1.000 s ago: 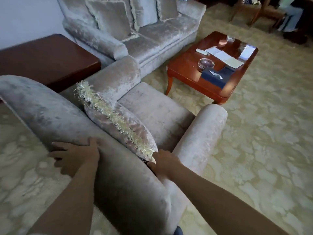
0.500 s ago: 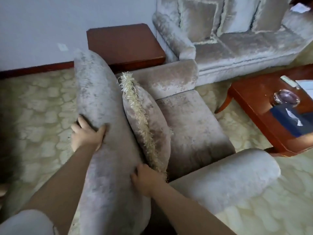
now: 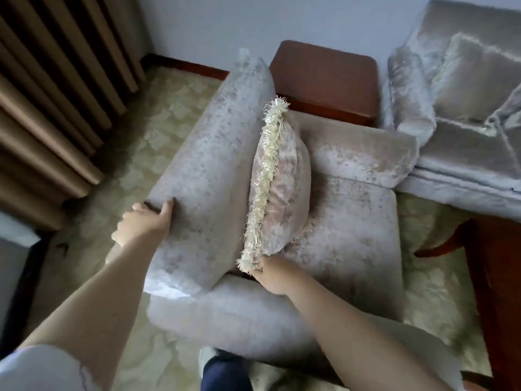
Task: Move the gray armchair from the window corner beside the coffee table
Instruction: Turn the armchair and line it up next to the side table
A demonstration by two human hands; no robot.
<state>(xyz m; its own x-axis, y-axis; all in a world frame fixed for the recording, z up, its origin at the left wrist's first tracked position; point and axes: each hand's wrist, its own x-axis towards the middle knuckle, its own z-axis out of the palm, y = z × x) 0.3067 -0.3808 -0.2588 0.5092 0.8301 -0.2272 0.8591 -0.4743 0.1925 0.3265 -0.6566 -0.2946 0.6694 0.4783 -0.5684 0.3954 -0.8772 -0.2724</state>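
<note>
- Leftmost, brown curtains [image 3: 53, 108] hang over the patterned carpet [image 3: 158, 128].
- Next, the left hand [image 3: 143, 225] has its grip clenched on the back edge of the gray armchair [image 3: 352, 221].
- Centrally, a fringed cushion [image 3: 282, 187] stands upright against the backrest; the right hand [image 3: 275, 275] reaches under its lower corner, its grip hidden, so I cannot tell.
- Behind stands a dark wooden side desk [image 3: 327, 77].
- Rightward, a gray sofa [image 3: 465, 108] adjoins the armchair; the coffee desk [image 3: 496, 277] sits near its seat front.
</note>
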